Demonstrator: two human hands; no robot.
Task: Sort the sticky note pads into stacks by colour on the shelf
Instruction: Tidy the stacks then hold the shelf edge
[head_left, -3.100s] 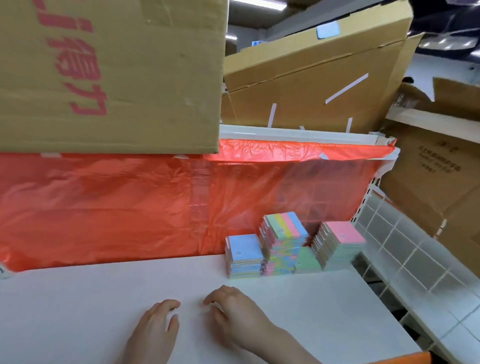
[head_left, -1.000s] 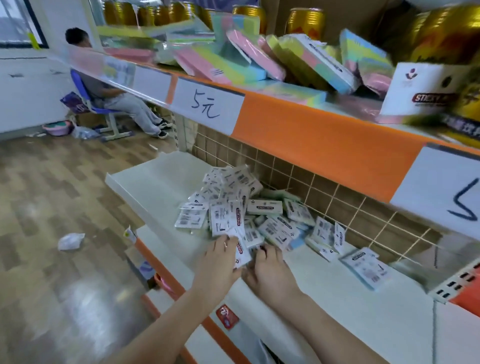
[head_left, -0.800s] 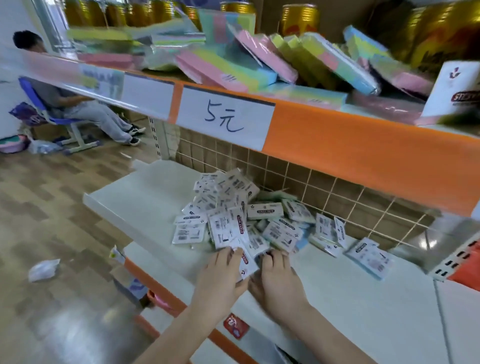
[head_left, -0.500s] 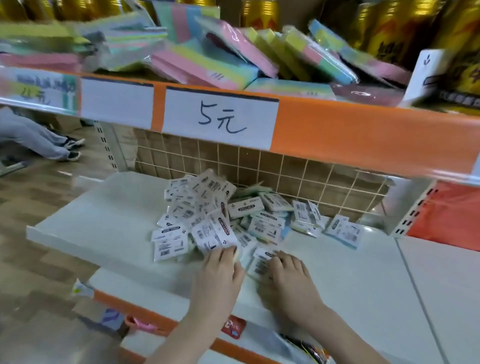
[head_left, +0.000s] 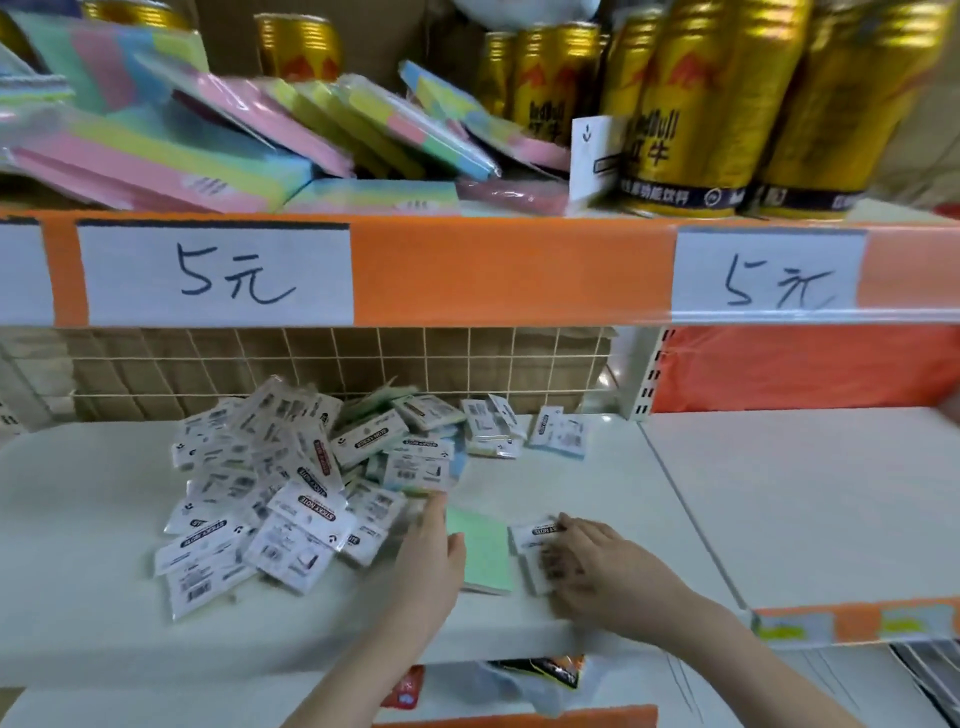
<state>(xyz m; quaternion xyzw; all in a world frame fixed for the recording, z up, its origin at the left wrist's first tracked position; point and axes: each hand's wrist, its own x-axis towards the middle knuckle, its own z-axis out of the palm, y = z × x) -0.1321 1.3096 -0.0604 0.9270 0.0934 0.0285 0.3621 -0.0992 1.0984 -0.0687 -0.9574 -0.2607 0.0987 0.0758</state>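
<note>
While heap of wrapped pads (head_left: 291, 483) lies centre-left on white shelf (head_left: 779, 493), left hand (head_left: 431, 561) rests flat, fingers straight, against green pad (head_left: 483, 556) at lower centre. Right hand (head_left: 597, 566), fingers curled, grips white-labelled pad (head_left: 535, 535) just right of green one.

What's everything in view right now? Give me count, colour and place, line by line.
pile of wrapped pads: dozens, white labels up, left-centre of the white shelf.
green pad: one, colour side up, between the hands.
labelled pads: two or so, white, at the right fingers.
large striped pads: many, pastel, heaped on the upper shelf.
gold cans: several, upper shelf, right.
price tags: two, white, on the orange shelf edge.
wire grid: one, cream, behind the pile.
left hand: touches the green pad's left edge.
right hand: on the labelled pads.
</note>
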